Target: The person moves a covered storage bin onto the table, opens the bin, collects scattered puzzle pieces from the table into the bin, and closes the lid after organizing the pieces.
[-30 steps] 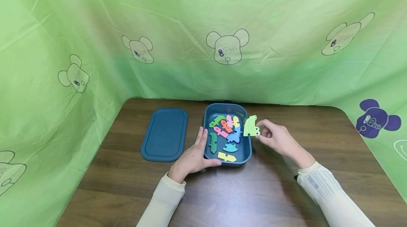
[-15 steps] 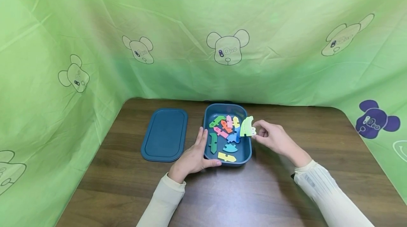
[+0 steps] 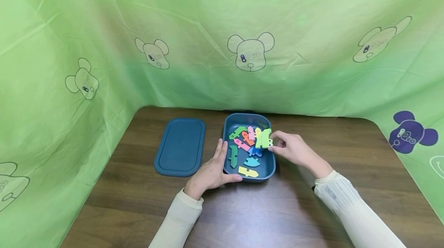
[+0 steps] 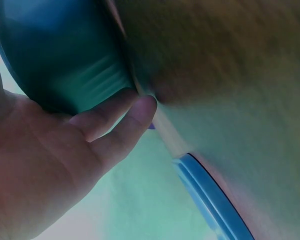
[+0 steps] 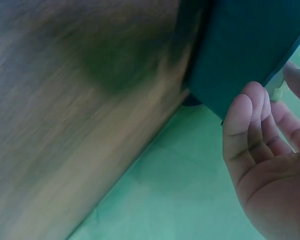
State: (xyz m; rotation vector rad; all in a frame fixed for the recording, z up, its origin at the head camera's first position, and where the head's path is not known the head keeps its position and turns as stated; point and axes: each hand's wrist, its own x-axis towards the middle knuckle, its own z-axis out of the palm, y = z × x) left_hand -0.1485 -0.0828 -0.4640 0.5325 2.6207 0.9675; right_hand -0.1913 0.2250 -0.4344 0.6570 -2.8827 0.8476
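A dark blue box point(image 3: 265, 166) on the table holds several colourful puzzle pieces, among them a dark green one point(image 3: 233, 156), a teal one point(image 3: 251, 162) and a yellow one point(image 3: 248, 171). My right hand point(image 3: 295, 148) pinches a light green puzzle piece with cartoon eyes point(image 3: 264, 139) over the box's right part. That piece covers some of the pieces below it. My left hand point(image 3: 211, 171) rests against the box's left side with straight fingers, its thumb at the near rim. In the left wrist view, fingertips point(image 4: 142, 107) touch the box wall point(image 4: 65, 55).
A flat dark blue lid point(image 3: 180, 147) lies left of the box on the wooden table point(image 3: 138, 201). Behind the table hangs a green curtain point(image 3: 194, 82) with printed bear heads.
My right hand has moved left, carrying the light green puzzle piece from the box's right rim to above the inside. The left hand and the box look unmoved.
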